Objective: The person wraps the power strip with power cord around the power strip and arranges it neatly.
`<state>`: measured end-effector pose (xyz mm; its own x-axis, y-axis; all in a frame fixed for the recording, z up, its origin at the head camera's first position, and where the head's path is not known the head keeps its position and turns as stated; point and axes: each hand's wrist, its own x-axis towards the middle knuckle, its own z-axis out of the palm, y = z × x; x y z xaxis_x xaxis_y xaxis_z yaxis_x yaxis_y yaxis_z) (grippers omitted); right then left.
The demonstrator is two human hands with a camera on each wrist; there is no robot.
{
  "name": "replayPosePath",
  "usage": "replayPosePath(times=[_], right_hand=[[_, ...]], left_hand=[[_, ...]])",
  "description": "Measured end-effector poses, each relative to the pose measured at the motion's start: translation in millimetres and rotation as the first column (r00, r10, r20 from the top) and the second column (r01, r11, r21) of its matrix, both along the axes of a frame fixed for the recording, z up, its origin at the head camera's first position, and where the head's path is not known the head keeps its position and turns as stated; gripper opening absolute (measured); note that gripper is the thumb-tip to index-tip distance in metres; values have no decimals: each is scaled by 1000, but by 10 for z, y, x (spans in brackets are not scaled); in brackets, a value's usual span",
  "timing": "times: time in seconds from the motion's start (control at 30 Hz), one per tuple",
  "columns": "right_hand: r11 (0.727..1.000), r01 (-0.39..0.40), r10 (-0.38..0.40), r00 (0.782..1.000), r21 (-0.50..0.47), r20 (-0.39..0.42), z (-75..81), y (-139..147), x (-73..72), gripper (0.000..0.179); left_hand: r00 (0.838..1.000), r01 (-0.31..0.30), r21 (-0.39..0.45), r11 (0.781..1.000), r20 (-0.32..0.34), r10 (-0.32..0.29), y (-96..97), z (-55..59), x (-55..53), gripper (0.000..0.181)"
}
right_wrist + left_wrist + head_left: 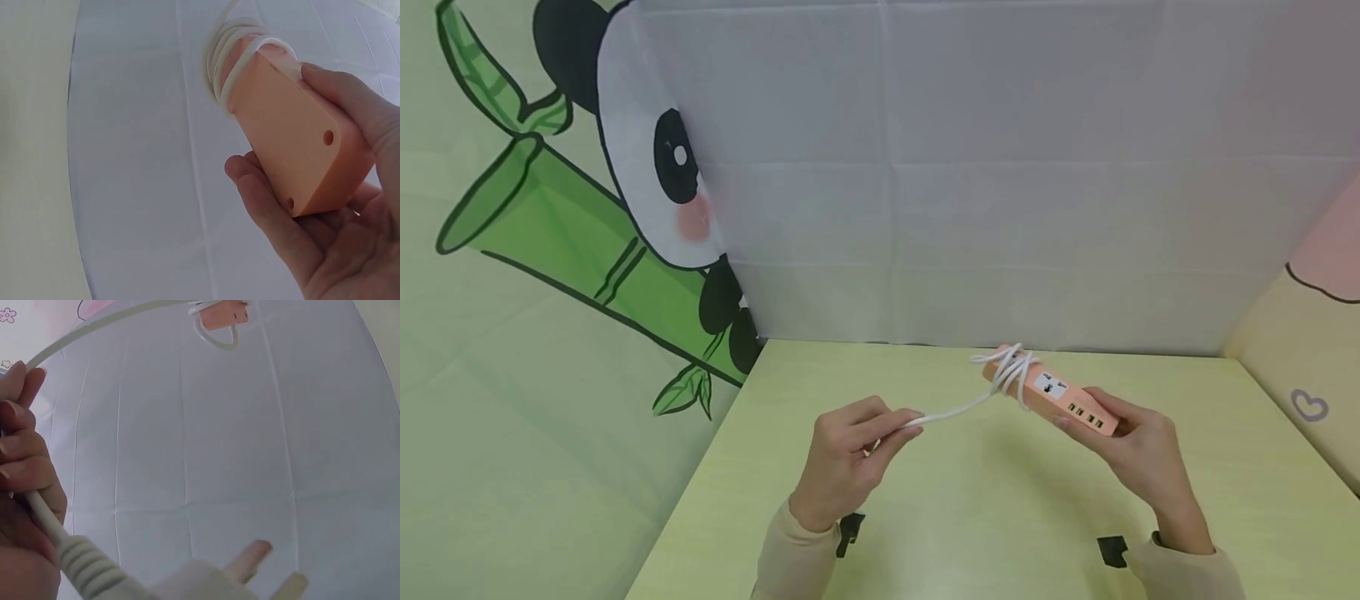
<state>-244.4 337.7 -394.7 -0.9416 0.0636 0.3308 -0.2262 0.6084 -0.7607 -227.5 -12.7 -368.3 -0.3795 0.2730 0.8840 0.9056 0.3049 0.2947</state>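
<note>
My right hand (1142, 450) grips the near end of an orange power strip (1037, 404), held tilted above the table. Its sockets and several USB ports face up in the head view; the plain back with screw holes shows in the right wrist view. White cord (234, 65) is wound in several loops round the strip's far end. From there the cord (958, 411) runs across to my left hand (853, 454), which pinches it between thumb and fingers. Below that hand, in the left wrist view, hangs the white plug (194, 584) with its ribbed neck (90, 569) and metal prongs.
The pale yellow table (955, 500) lies under both hands, with two black tape pieces (850, 532) near its front. A grey-white cloth wall (1000, 183) rises at the back. To the left hangs a green sheet with a panda and bamboo print (580, 217).
</note>
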Motion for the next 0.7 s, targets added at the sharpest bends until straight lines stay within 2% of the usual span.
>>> replayPosePath(times=[0.07,0.13,0.23,0.33,0.43,0.53,0.7], right_hand=[[1000,-13,13,1000,8,10,10,-26,25,58],[1000,-26,26,1000,16,9,16,-54,52,57],[999,-38,38,999,27,3,21,-89,86,56],[999,-12,13,1000,51,-21,17,-103,109,55],[998,38,-36,999,54,-38,7,-95,132,56],[996,74,-72,997,41,-41,-2,-87,161,56],[994,101,-99,993,39,-57,-11,-95,213,56]], left_hand=[[999,6,5,1000,-42,-6,-14,8,7,14],[997,-12,20,1000,-72,14,-28,10,18,14],[992,-68,47,997,-107,72,-47,9,30,17],[984,-122,75,990,-118,130,-69,6,34,18],[979,-164,80,983,-112,173,-98,4,39,16],[980,-183,56,982,-75,187,-127,3,53,14],[992,-127,14,992,-15,127,-147,20,94,29]])
